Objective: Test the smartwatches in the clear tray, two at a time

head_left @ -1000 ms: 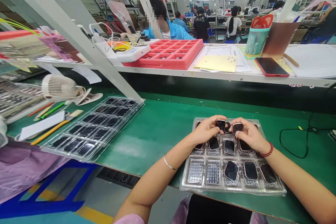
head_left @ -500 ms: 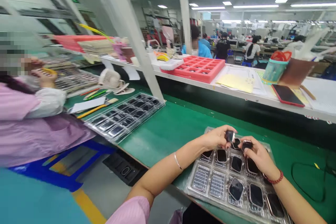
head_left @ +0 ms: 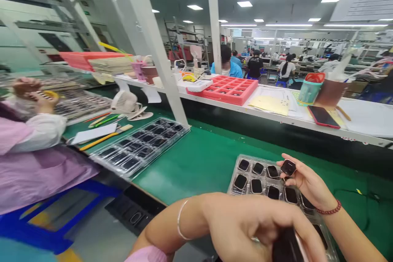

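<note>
My left hand (head_left: pixel 245 225) is raised close to the camera, its fingers wrapped around a dark smartwatch (head_left: pixel 288 245) with a pale metal edge. Over the far part of the tray, my right hand (head_left: pixel 310 180) grips another smartwatch (head_left: pixel 288 167) by its edges, black glass facing up. Beneath both hands lies a clear plastic tray (head_left: pixel 233 172) with square pockets. Several smartwatches without straps sit in it, such as a watch (head_left: pixel 256 186) in the second row. My left hand and forearm hide the near part of the tray.
Left on the green bench (head_left: pixel 196 163) lies a second clear tray (head_left: pixel 138 143) of dark watches. A co-worker in pink (head_left: pixel 37 151) sits beyond it. A white post (head_left: pixel 156 41) rises behind. The shelf carries a red compartment tray (head_left: pixel 227 90), papers, a phone (head_left: pixel 323 117) and a cup (head_left: pixel 310 90).
My left hand has come away from the tray toward the camera with its watch. My right hand stays over the tray, its watch now turned glass up. The view has tilted up slightly.
</note>
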`<state>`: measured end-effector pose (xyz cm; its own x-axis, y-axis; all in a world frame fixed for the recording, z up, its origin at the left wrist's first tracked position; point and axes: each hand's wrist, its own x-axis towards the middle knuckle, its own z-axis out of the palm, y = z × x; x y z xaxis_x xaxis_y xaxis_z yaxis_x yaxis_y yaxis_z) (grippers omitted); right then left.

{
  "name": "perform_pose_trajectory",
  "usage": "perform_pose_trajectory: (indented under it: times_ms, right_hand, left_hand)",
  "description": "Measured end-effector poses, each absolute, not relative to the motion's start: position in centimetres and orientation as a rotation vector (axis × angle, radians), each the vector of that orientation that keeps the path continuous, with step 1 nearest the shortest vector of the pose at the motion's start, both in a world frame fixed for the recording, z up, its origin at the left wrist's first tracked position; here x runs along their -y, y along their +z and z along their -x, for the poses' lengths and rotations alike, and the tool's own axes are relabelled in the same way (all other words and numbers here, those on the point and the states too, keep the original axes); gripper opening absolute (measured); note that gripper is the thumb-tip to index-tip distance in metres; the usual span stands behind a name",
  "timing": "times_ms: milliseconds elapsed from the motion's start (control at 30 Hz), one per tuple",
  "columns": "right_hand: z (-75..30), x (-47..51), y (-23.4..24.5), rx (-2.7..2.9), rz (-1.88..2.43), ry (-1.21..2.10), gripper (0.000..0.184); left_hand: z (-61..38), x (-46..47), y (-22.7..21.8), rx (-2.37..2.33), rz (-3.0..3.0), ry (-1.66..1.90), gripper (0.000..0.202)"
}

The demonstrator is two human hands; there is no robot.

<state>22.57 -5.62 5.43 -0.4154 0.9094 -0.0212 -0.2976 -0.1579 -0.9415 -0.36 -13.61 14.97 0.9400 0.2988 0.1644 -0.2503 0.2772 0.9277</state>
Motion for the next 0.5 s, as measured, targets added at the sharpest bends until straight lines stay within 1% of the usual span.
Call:
perform_pose_trajectory:
  times_ms: [33, 100, 200, 267, 367, 500]
  right_hand:
    - [-22.5, 6.7, 6.9, 1.181, 0.736, 1.745, 0.036]
    - [-22.0, 9.3, 9.7, 1.199, 0.619, 1.761, 0.033]
    - [-20.8, 13.6, 12.7, 1.272, 0.443, 1.866, 0.039]
    - [-20.0, 16.0, 13.7, 1.258, 0.412, 1.966, 0.044]
    - [-19.2, 18.0, 14.3, 1.245, 0.449, 2.0, 0.047]
    - [-18.9, 18.7, 14.9, 1.223, 0.476, 2.044, 0.046]
  left_hand:
    - [0.7, 13.0, 14.8, -0.122, -1.249, 0.411, 0.048]
    - [1.0, 11.0, 13.8, -0.244, -1.272, 0.604, 0.049]
    - [0.4, 6.8, 10.7, -0.484, -1.281, 0.813, 0.053]
    - [-0.3, 4.6, 8.3, -0.616, -1.245, 0.815, 0.053]
    - [-1.1, 3.4, 5.8, -0.699, -1.251, 0.743, 0.05]
    - [-1.1, 4.3, 5.5, -0.723, -1.309, 0.693, 0.04]
